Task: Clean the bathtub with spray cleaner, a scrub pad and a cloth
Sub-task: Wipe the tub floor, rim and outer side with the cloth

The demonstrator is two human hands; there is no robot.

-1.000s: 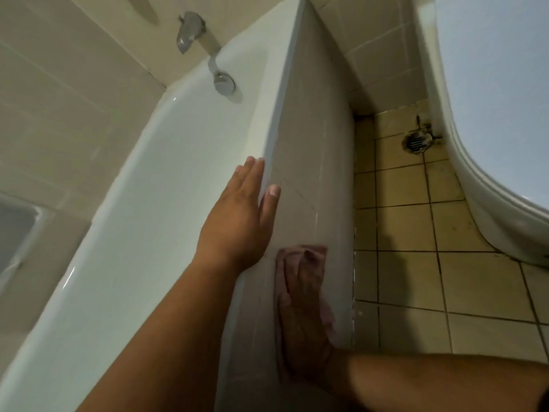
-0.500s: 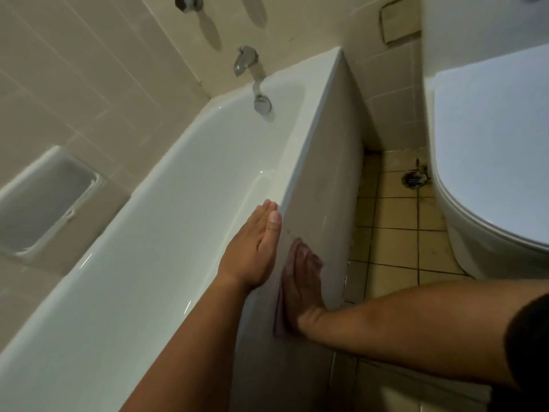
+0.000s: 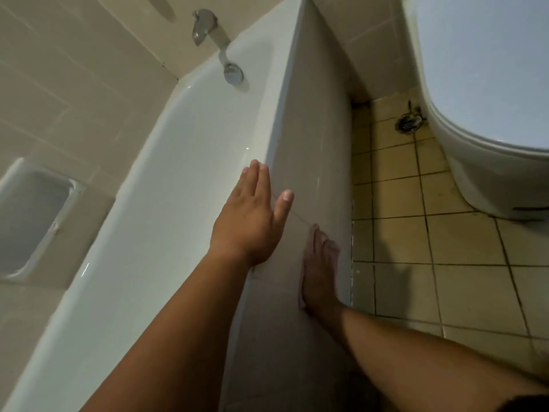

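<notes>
The white bathtub [image 3: 184, 162] runs from lower left to the back wall, and its tiled outer side panel [image 3: 315, 138] faces the floor. My left hand [image 3: 249, 215] rests flat on the tub's rim with straight fingers and the thumb over the edge. My right hand [image 3: 319, 272] presses flat against the side panel just below it. Under it lies a pink cloth [image 3: 301, 294], of which only a thin edge shows beside the palm and fingertips. No spray bottle or scrub pad is in view.
A chrome spout [image 3: 205, 26] and a round overflow knob [image 3: 233, 73] sit at the tub's far end. A recessed soap dish [image 3: 32, 215] is in the left wall. A white toilet [image 3: 490, 99] stands at right, over the yellow tiled floor with a floor drain [image 3: 410, 121].
The view swung up toward the back wall and came down again. My right hand stayed flat on the cloth and slid a little along the panel. My left hand kept its place on the rim.
</notes>
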